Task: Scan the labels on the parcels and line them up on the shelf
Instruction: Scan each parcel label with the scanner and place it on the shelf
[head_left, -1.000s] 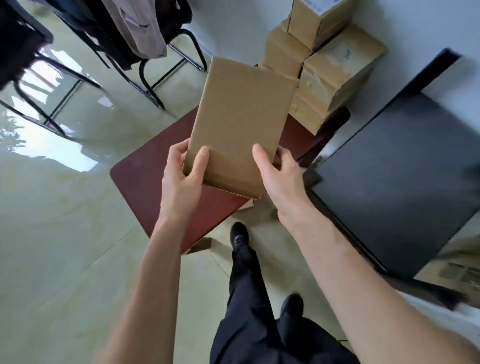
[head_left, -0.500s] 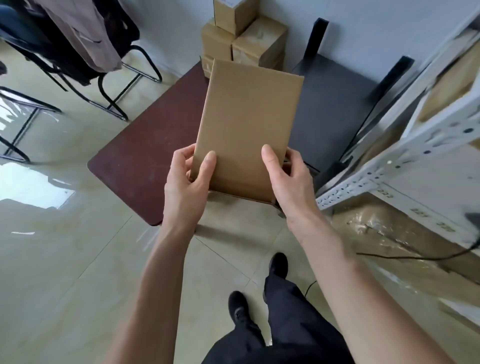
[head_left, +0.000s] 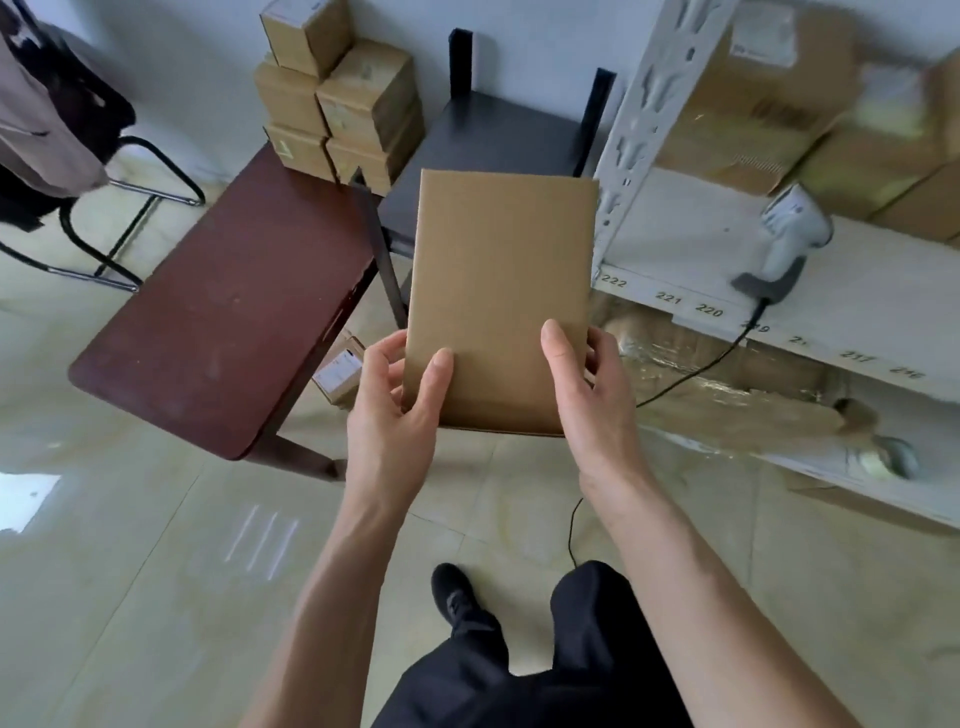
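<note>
White metal shelf (head_left: 675, 249) at right, already carrying several taped cartons (head_left: 769, 104). Stack of small parcels (head_left: 337, 104) waiting by the wall. Flat brown parcel (head_left: 498, 296) held upright mid-air, left hand (head_left: 395, 415) and right hand (head_left: 597, 400) pinching its lower edges. Barcode scanner (head_left: 789, 234) lying unused on the shelf; no label facing the camera, scan apparently pending.

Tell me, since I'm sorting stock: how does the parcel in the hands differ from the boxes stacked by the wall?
The held parcel is flat and thin; the stacked boxes are blocky. The parcel is gripped off the ground by the left hand and right hand; the boxes rest in a pile. The parcel's visible face is bare; some boxes show labels. Both are plain brown cardboard.
</note>
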